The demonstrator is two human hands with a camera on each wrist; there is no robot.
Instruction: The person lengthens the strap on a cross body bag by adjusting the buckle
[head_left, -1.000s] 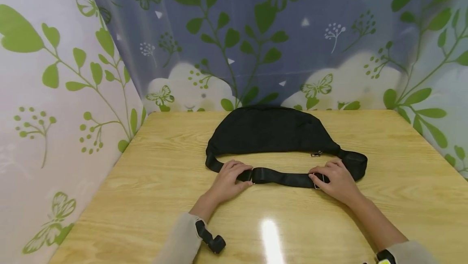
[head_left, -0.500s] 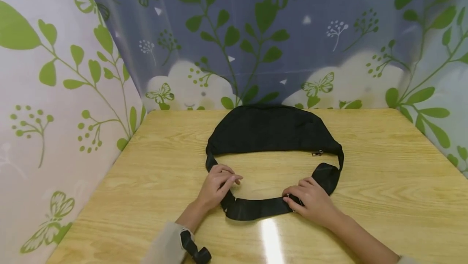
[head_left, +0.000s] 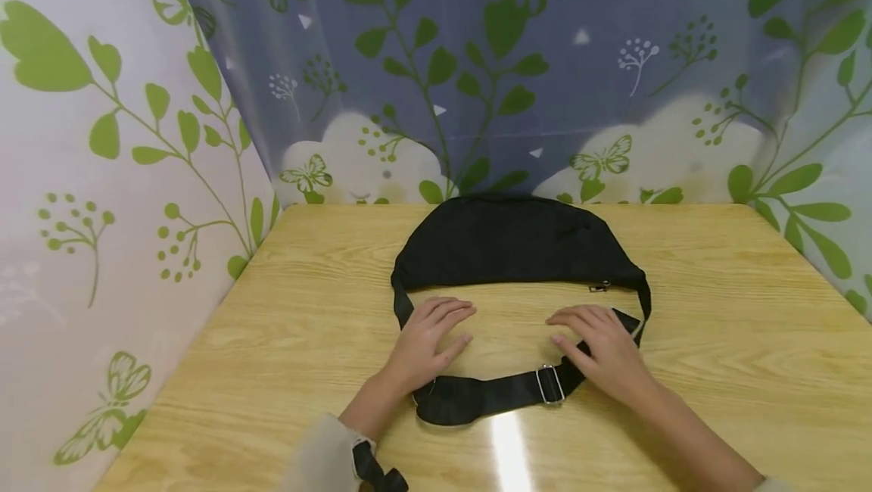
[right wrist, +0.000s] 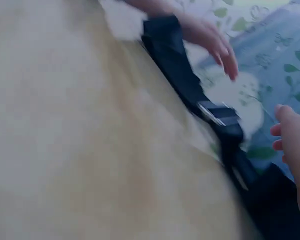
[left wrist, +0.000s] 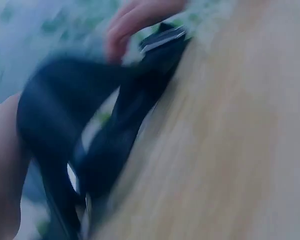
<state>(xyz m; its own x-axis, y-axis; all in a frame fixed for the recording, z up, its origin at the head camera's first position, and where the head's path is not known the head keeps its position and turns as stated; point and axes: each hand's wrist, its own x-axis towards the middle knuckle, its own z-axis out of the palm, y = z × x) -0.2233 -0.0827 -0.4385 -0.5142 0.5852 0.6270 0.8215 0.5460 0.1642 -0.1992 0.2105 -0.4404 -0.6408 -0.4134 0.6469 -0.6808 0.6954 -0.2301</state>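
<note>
Both hands have let go of the strap since half a second ago and moved up into the loop it makes; the strap now sags in a curve toward the bottom centre of the frame, and its metal slider, which the right hand was covering, lies bare.

Nearest the camera, low centre, lies the strap point(head_left: 487, 395) with its slider point(head_left: 549, 384) just right of the middle. Above it the left hand point(head_left: 425, 337) rests flat on the table point(head_left: 715, 371), fingers spread and holding nothing. The right hand point(head_left: 602, 344) is also flat and loose — its outer edge lies over the strap where it climbs to the right. Farthest back, at centre frame, the black waist bag point(head_left: 514, 244) lies flat against the leaf-print curtain point(head_left: 477, 60).

The step looks like arranging the strap in front of the bag — the next move would likely call for a fresh grip on it.

Count: one bag, one strap, one slider, two hands.
</note>
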